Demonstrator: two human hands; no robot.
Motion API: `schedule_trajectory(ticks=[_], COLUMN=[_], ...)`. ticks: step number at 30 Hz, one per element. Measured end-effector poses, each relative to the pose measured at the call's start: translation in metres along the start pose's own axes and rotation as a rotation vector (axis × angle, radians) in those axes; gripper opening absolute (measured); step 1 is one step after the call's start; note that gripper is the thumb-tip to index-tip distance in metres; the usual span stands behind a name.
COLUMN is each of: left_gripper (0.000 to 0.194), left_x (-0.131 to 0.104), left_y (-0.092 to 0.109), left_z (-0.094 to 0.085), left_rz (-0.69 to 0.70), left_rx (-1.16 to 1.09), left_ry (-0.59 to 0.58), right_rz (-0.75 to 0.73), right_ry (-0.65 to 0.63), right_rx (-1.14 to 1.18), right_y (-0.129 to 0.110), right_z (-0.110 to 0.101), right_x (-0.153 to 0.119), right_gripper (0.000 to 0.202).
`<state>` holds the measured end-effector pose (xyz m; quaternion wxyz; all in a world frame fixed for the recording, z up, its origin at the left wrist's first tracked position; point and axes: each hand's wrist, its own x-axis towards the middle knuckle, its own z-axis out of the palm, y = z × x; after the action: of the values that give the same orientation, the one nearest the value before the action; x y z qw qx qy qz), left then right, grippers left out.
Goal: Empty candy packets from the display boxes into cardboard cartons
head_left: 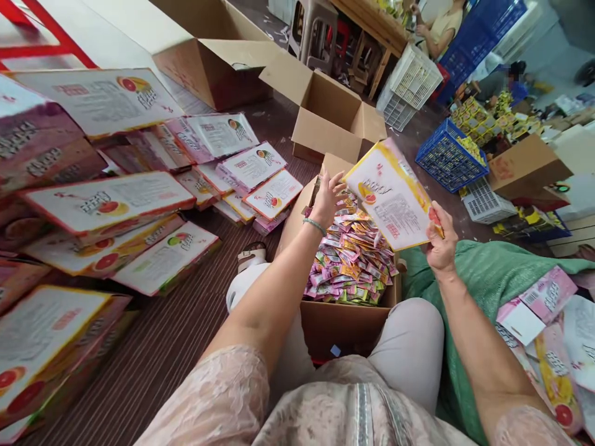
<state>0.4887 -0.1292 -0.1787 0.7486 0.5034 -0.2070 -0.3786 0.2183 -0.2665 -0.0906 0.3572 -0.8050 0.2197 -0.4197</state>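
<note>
Shirt [320, 409] nr ctn [344, 322] w/ sachets [348, 266]

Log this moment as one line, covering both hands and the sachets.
left hand: open beside printed box, contact unclear | right hand: gripping printed box by edge | sachets: heaped in open carton

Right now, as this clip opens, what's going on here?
A person sits with a carton of small packets between their knees. Their right hand grips a printed box by one edge, above the packets. The left hand is near the box's other side, fingers spread; whether it touches is unclear. Similar boxes are piled to the left, and a green cloth lies to the right.
</note>
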Motion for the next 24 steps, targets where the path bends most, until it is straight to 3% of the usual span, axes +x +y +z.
schedule_trajectory(ticks=[3,7,12,16,18,24], left_gripper=[0.082,0.076,0.084,0.089,0.084,0.107], left_x=[-0.007,-0.015,-0.034,-0.048,-0.050,-0.043], left_y=[0.005,0.003,-0.011,-0.023,-0.027,-0.031], left_z=[0.008,0.021,0.039,0.046,0.047,0.042], left_rz=[-0.122,-0.090,0.254,0.617,0.655,0.318], left_rx=[-0.161,-0.051,0.294,0.635,0.755,0.875], left_ry=[0.013,-0.045,-0.108,-0.078,-0.085,0.051], right_rz=[0.159,0.501,0.821,1.024,1.011,0.545], right_ry=[0.080,0.147,0.151,0.101,0.074,0.201], right_rx=[0.325,0.623,0.756,0.805,0.845,0.734], right_y=[-0.001,0.002,0.013,0.018,0.019,0.011], right_z=[-0.004,-0.019,-0.032,-0.021,-0.010,0.011], right_x=[0.003,0.009,-0.007,-0.029,-0.036,-0.034], right_gripper=[0.054,0.047,0.050,0.061,0.063,0.043])
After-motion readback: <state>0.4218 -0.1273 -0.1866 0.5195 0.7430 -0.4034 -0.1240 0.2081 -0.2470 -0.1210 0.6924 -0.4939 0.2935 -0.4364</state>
